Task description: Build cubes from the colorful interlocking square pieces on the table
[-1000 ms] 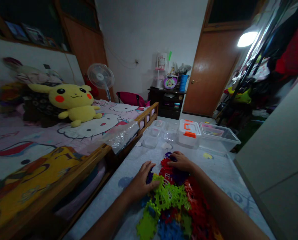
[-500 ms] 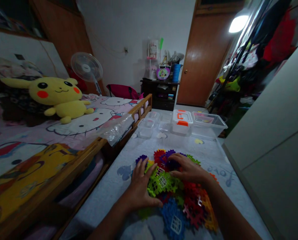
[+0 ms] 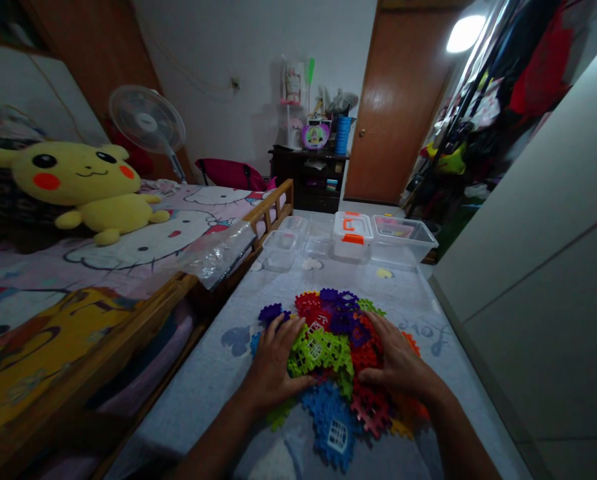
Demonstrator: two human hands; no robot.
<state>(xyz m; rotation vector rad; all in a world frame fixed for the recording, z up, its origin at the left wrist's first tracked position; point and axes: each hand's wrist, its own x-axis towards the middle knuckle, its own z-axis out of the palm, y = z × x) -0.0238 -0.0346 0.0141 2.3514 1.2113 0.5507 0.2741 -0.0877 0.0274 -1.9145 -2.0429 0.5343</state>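
Note:
A heap of toothed plastic building pieces lies on the cloth-covered table, sorted roughly by colour. My left hand point(image 3: 277, 360) rests with fingers spread against the left side of the heap, touching the lime-green pieces point(image 3: 323, 350). On the right side, my right hand point(image 3: 395, 357) lies with fingers apart over the red pieces point(image 3: 369, 357). Purple pieces point(image 3: 342, 312) sit at the far side of the heap, between the hands. Nearest me are blue pieces point(image 3: 331, 420), one with a white window grid. Orange pieces point(image 3: 413, 408) are partly hidden under my right wrist.
Toward the table's far end stand a lidded clear box with orange latches point(image 3: 352, 237), an open clear bin point(image 3: 403, 240) and small clear containers point(image 3: 279, 250). A wooden bed rail point(image 3: 178, 293) runs along the left. A pale cabinet point(image 3: 538, 267) borders the right.
My right hand has moved from the purple pieces to the right side of the heap and its fingers have spread. My left hand stays by the green pieces. The view has shifted slightly.

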